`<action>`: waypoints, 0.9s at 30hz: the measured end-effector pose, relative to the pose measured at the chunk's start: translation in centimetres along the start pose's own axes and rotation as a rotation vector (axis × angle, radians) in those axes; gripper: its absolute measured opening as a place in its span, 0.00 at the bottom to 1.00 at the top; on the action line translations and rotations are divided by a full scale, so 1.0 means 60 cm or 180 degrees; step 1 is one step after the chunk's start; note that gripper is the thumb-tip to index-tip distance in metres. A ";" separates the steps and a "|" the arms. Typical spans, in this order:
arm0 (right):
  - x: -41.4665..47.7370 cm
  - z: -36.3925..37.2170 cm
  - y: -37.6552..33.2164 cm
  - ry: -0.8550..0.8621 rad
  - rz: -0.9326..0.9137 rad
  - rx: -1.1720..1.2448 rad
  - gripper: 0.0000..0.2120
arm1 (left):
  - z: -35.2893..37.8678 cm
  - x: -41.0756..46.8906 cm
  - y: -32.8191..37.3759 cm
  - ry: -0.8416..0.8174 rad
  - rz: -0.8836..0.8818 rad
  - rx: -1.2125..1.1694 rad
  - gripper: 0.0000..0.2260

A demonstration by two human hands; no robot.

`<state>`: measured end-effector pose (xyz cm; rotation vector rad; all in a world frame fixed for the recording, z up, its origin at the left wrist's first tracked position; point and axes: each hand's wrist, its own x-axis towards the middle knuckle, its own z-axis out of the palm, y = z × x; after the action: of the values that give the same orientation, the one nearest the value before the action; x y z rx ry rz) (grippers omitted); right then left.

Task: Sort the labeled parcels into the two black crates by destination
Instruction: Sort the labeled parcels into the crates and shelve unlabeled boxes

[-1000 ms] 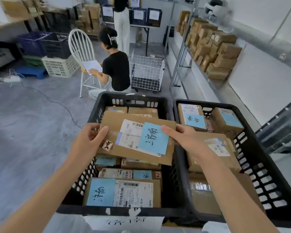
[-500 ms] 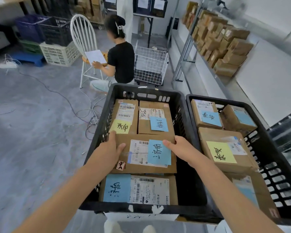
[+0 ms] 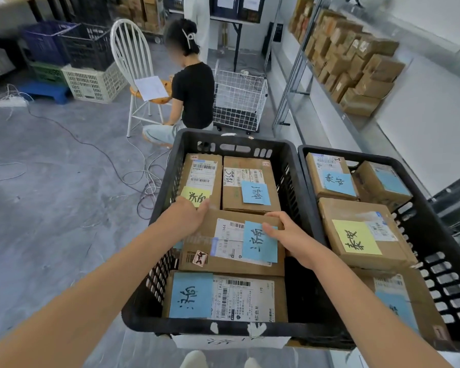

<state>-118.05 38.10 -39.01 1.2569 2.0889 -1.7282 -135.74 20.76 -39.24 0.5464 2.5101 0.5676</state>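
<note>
parcel point(image 3: 199, 243): we log one brown box with a blue note point(image 3: 259, 241), lying flat midway in the left crate point(image 3: 234, 140), between two boxes at its far edge and one at its near edge.
left hand point(image 3: 186, 216): gripping the parcel's far left corner.
right hand point(image 3: 290, 235): thumb on the blue note, fingers curled over the parcel's far right edge.
right crate point(image 3: 441, 261): we find it alongside, holding several labelled boxes.
</note>
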 end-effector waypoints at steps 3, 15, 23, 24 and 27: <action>-0.003 -0.016 -0.003 -0.0045 -0.0041 -0.0039 0.15 | -0.004 0.012 0.014 -0.0457 -0.0039 0.0057 0.31; -0.003 -0.011 -0.011 0.0174 -0.0108 -0.0244 0.12 | -0.007 0.002 -0.002 -0.0897 0.0162 -0.0715 0.25; 0.008 0.002 -0.023 0.0022 0.0217 -0.0158 0.32 | -0.016 -0.008 0.001 -0.0984 0.0255 -0.0943 0.20; 0.009 -0.001 -0.019 -0.0039 0.0216 -0.0193 0.31 | -0.016 -0.010 0.000 -0.0956 0.0259 -0.0931 0.21; 0.006 0.000 -0.003 0.0074 0.0127 -0.0143 0.29 | -0.010 -0.007 -0.007 -0.0934 0.0273 -0.0969 0.24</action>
<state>-118.42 38.27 -39.08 1.3031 2.0887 -1.6486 -135.82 20.05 -38.81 0.5755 2.0843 0.8209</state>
